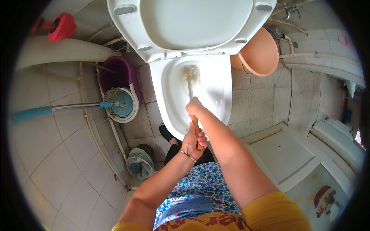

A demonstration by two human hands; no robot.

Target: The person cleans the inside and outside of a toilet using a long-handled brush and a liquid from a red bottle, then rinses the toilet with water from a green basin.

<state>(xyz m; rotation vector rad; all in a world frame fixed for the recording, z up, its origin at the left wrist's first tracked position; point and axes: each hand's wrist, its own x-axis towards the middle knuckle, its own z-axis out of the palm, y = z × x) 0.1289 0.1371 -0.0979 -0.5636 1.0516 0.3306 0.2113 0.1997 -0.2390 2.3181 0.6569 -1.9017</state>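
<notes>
Both hands clench one toilet brush: right hand high on the shaft, left hand at the wooden end toward 6 o'clock. Its bristle head sits at 12 o'clock inside the toilet bowl. Likely light and stiff; the wooden end looks best to hold.

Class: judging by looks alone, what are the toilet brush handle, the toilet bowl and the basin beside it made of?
Toilet brush handle: probably wood, tan and matt, gripped by both hands.
Toilet bowl: likely glazed ceramic, white and glossy.
Basin: apparently plastic, thin-walled, uniform peach, dull sheen.
</notes>
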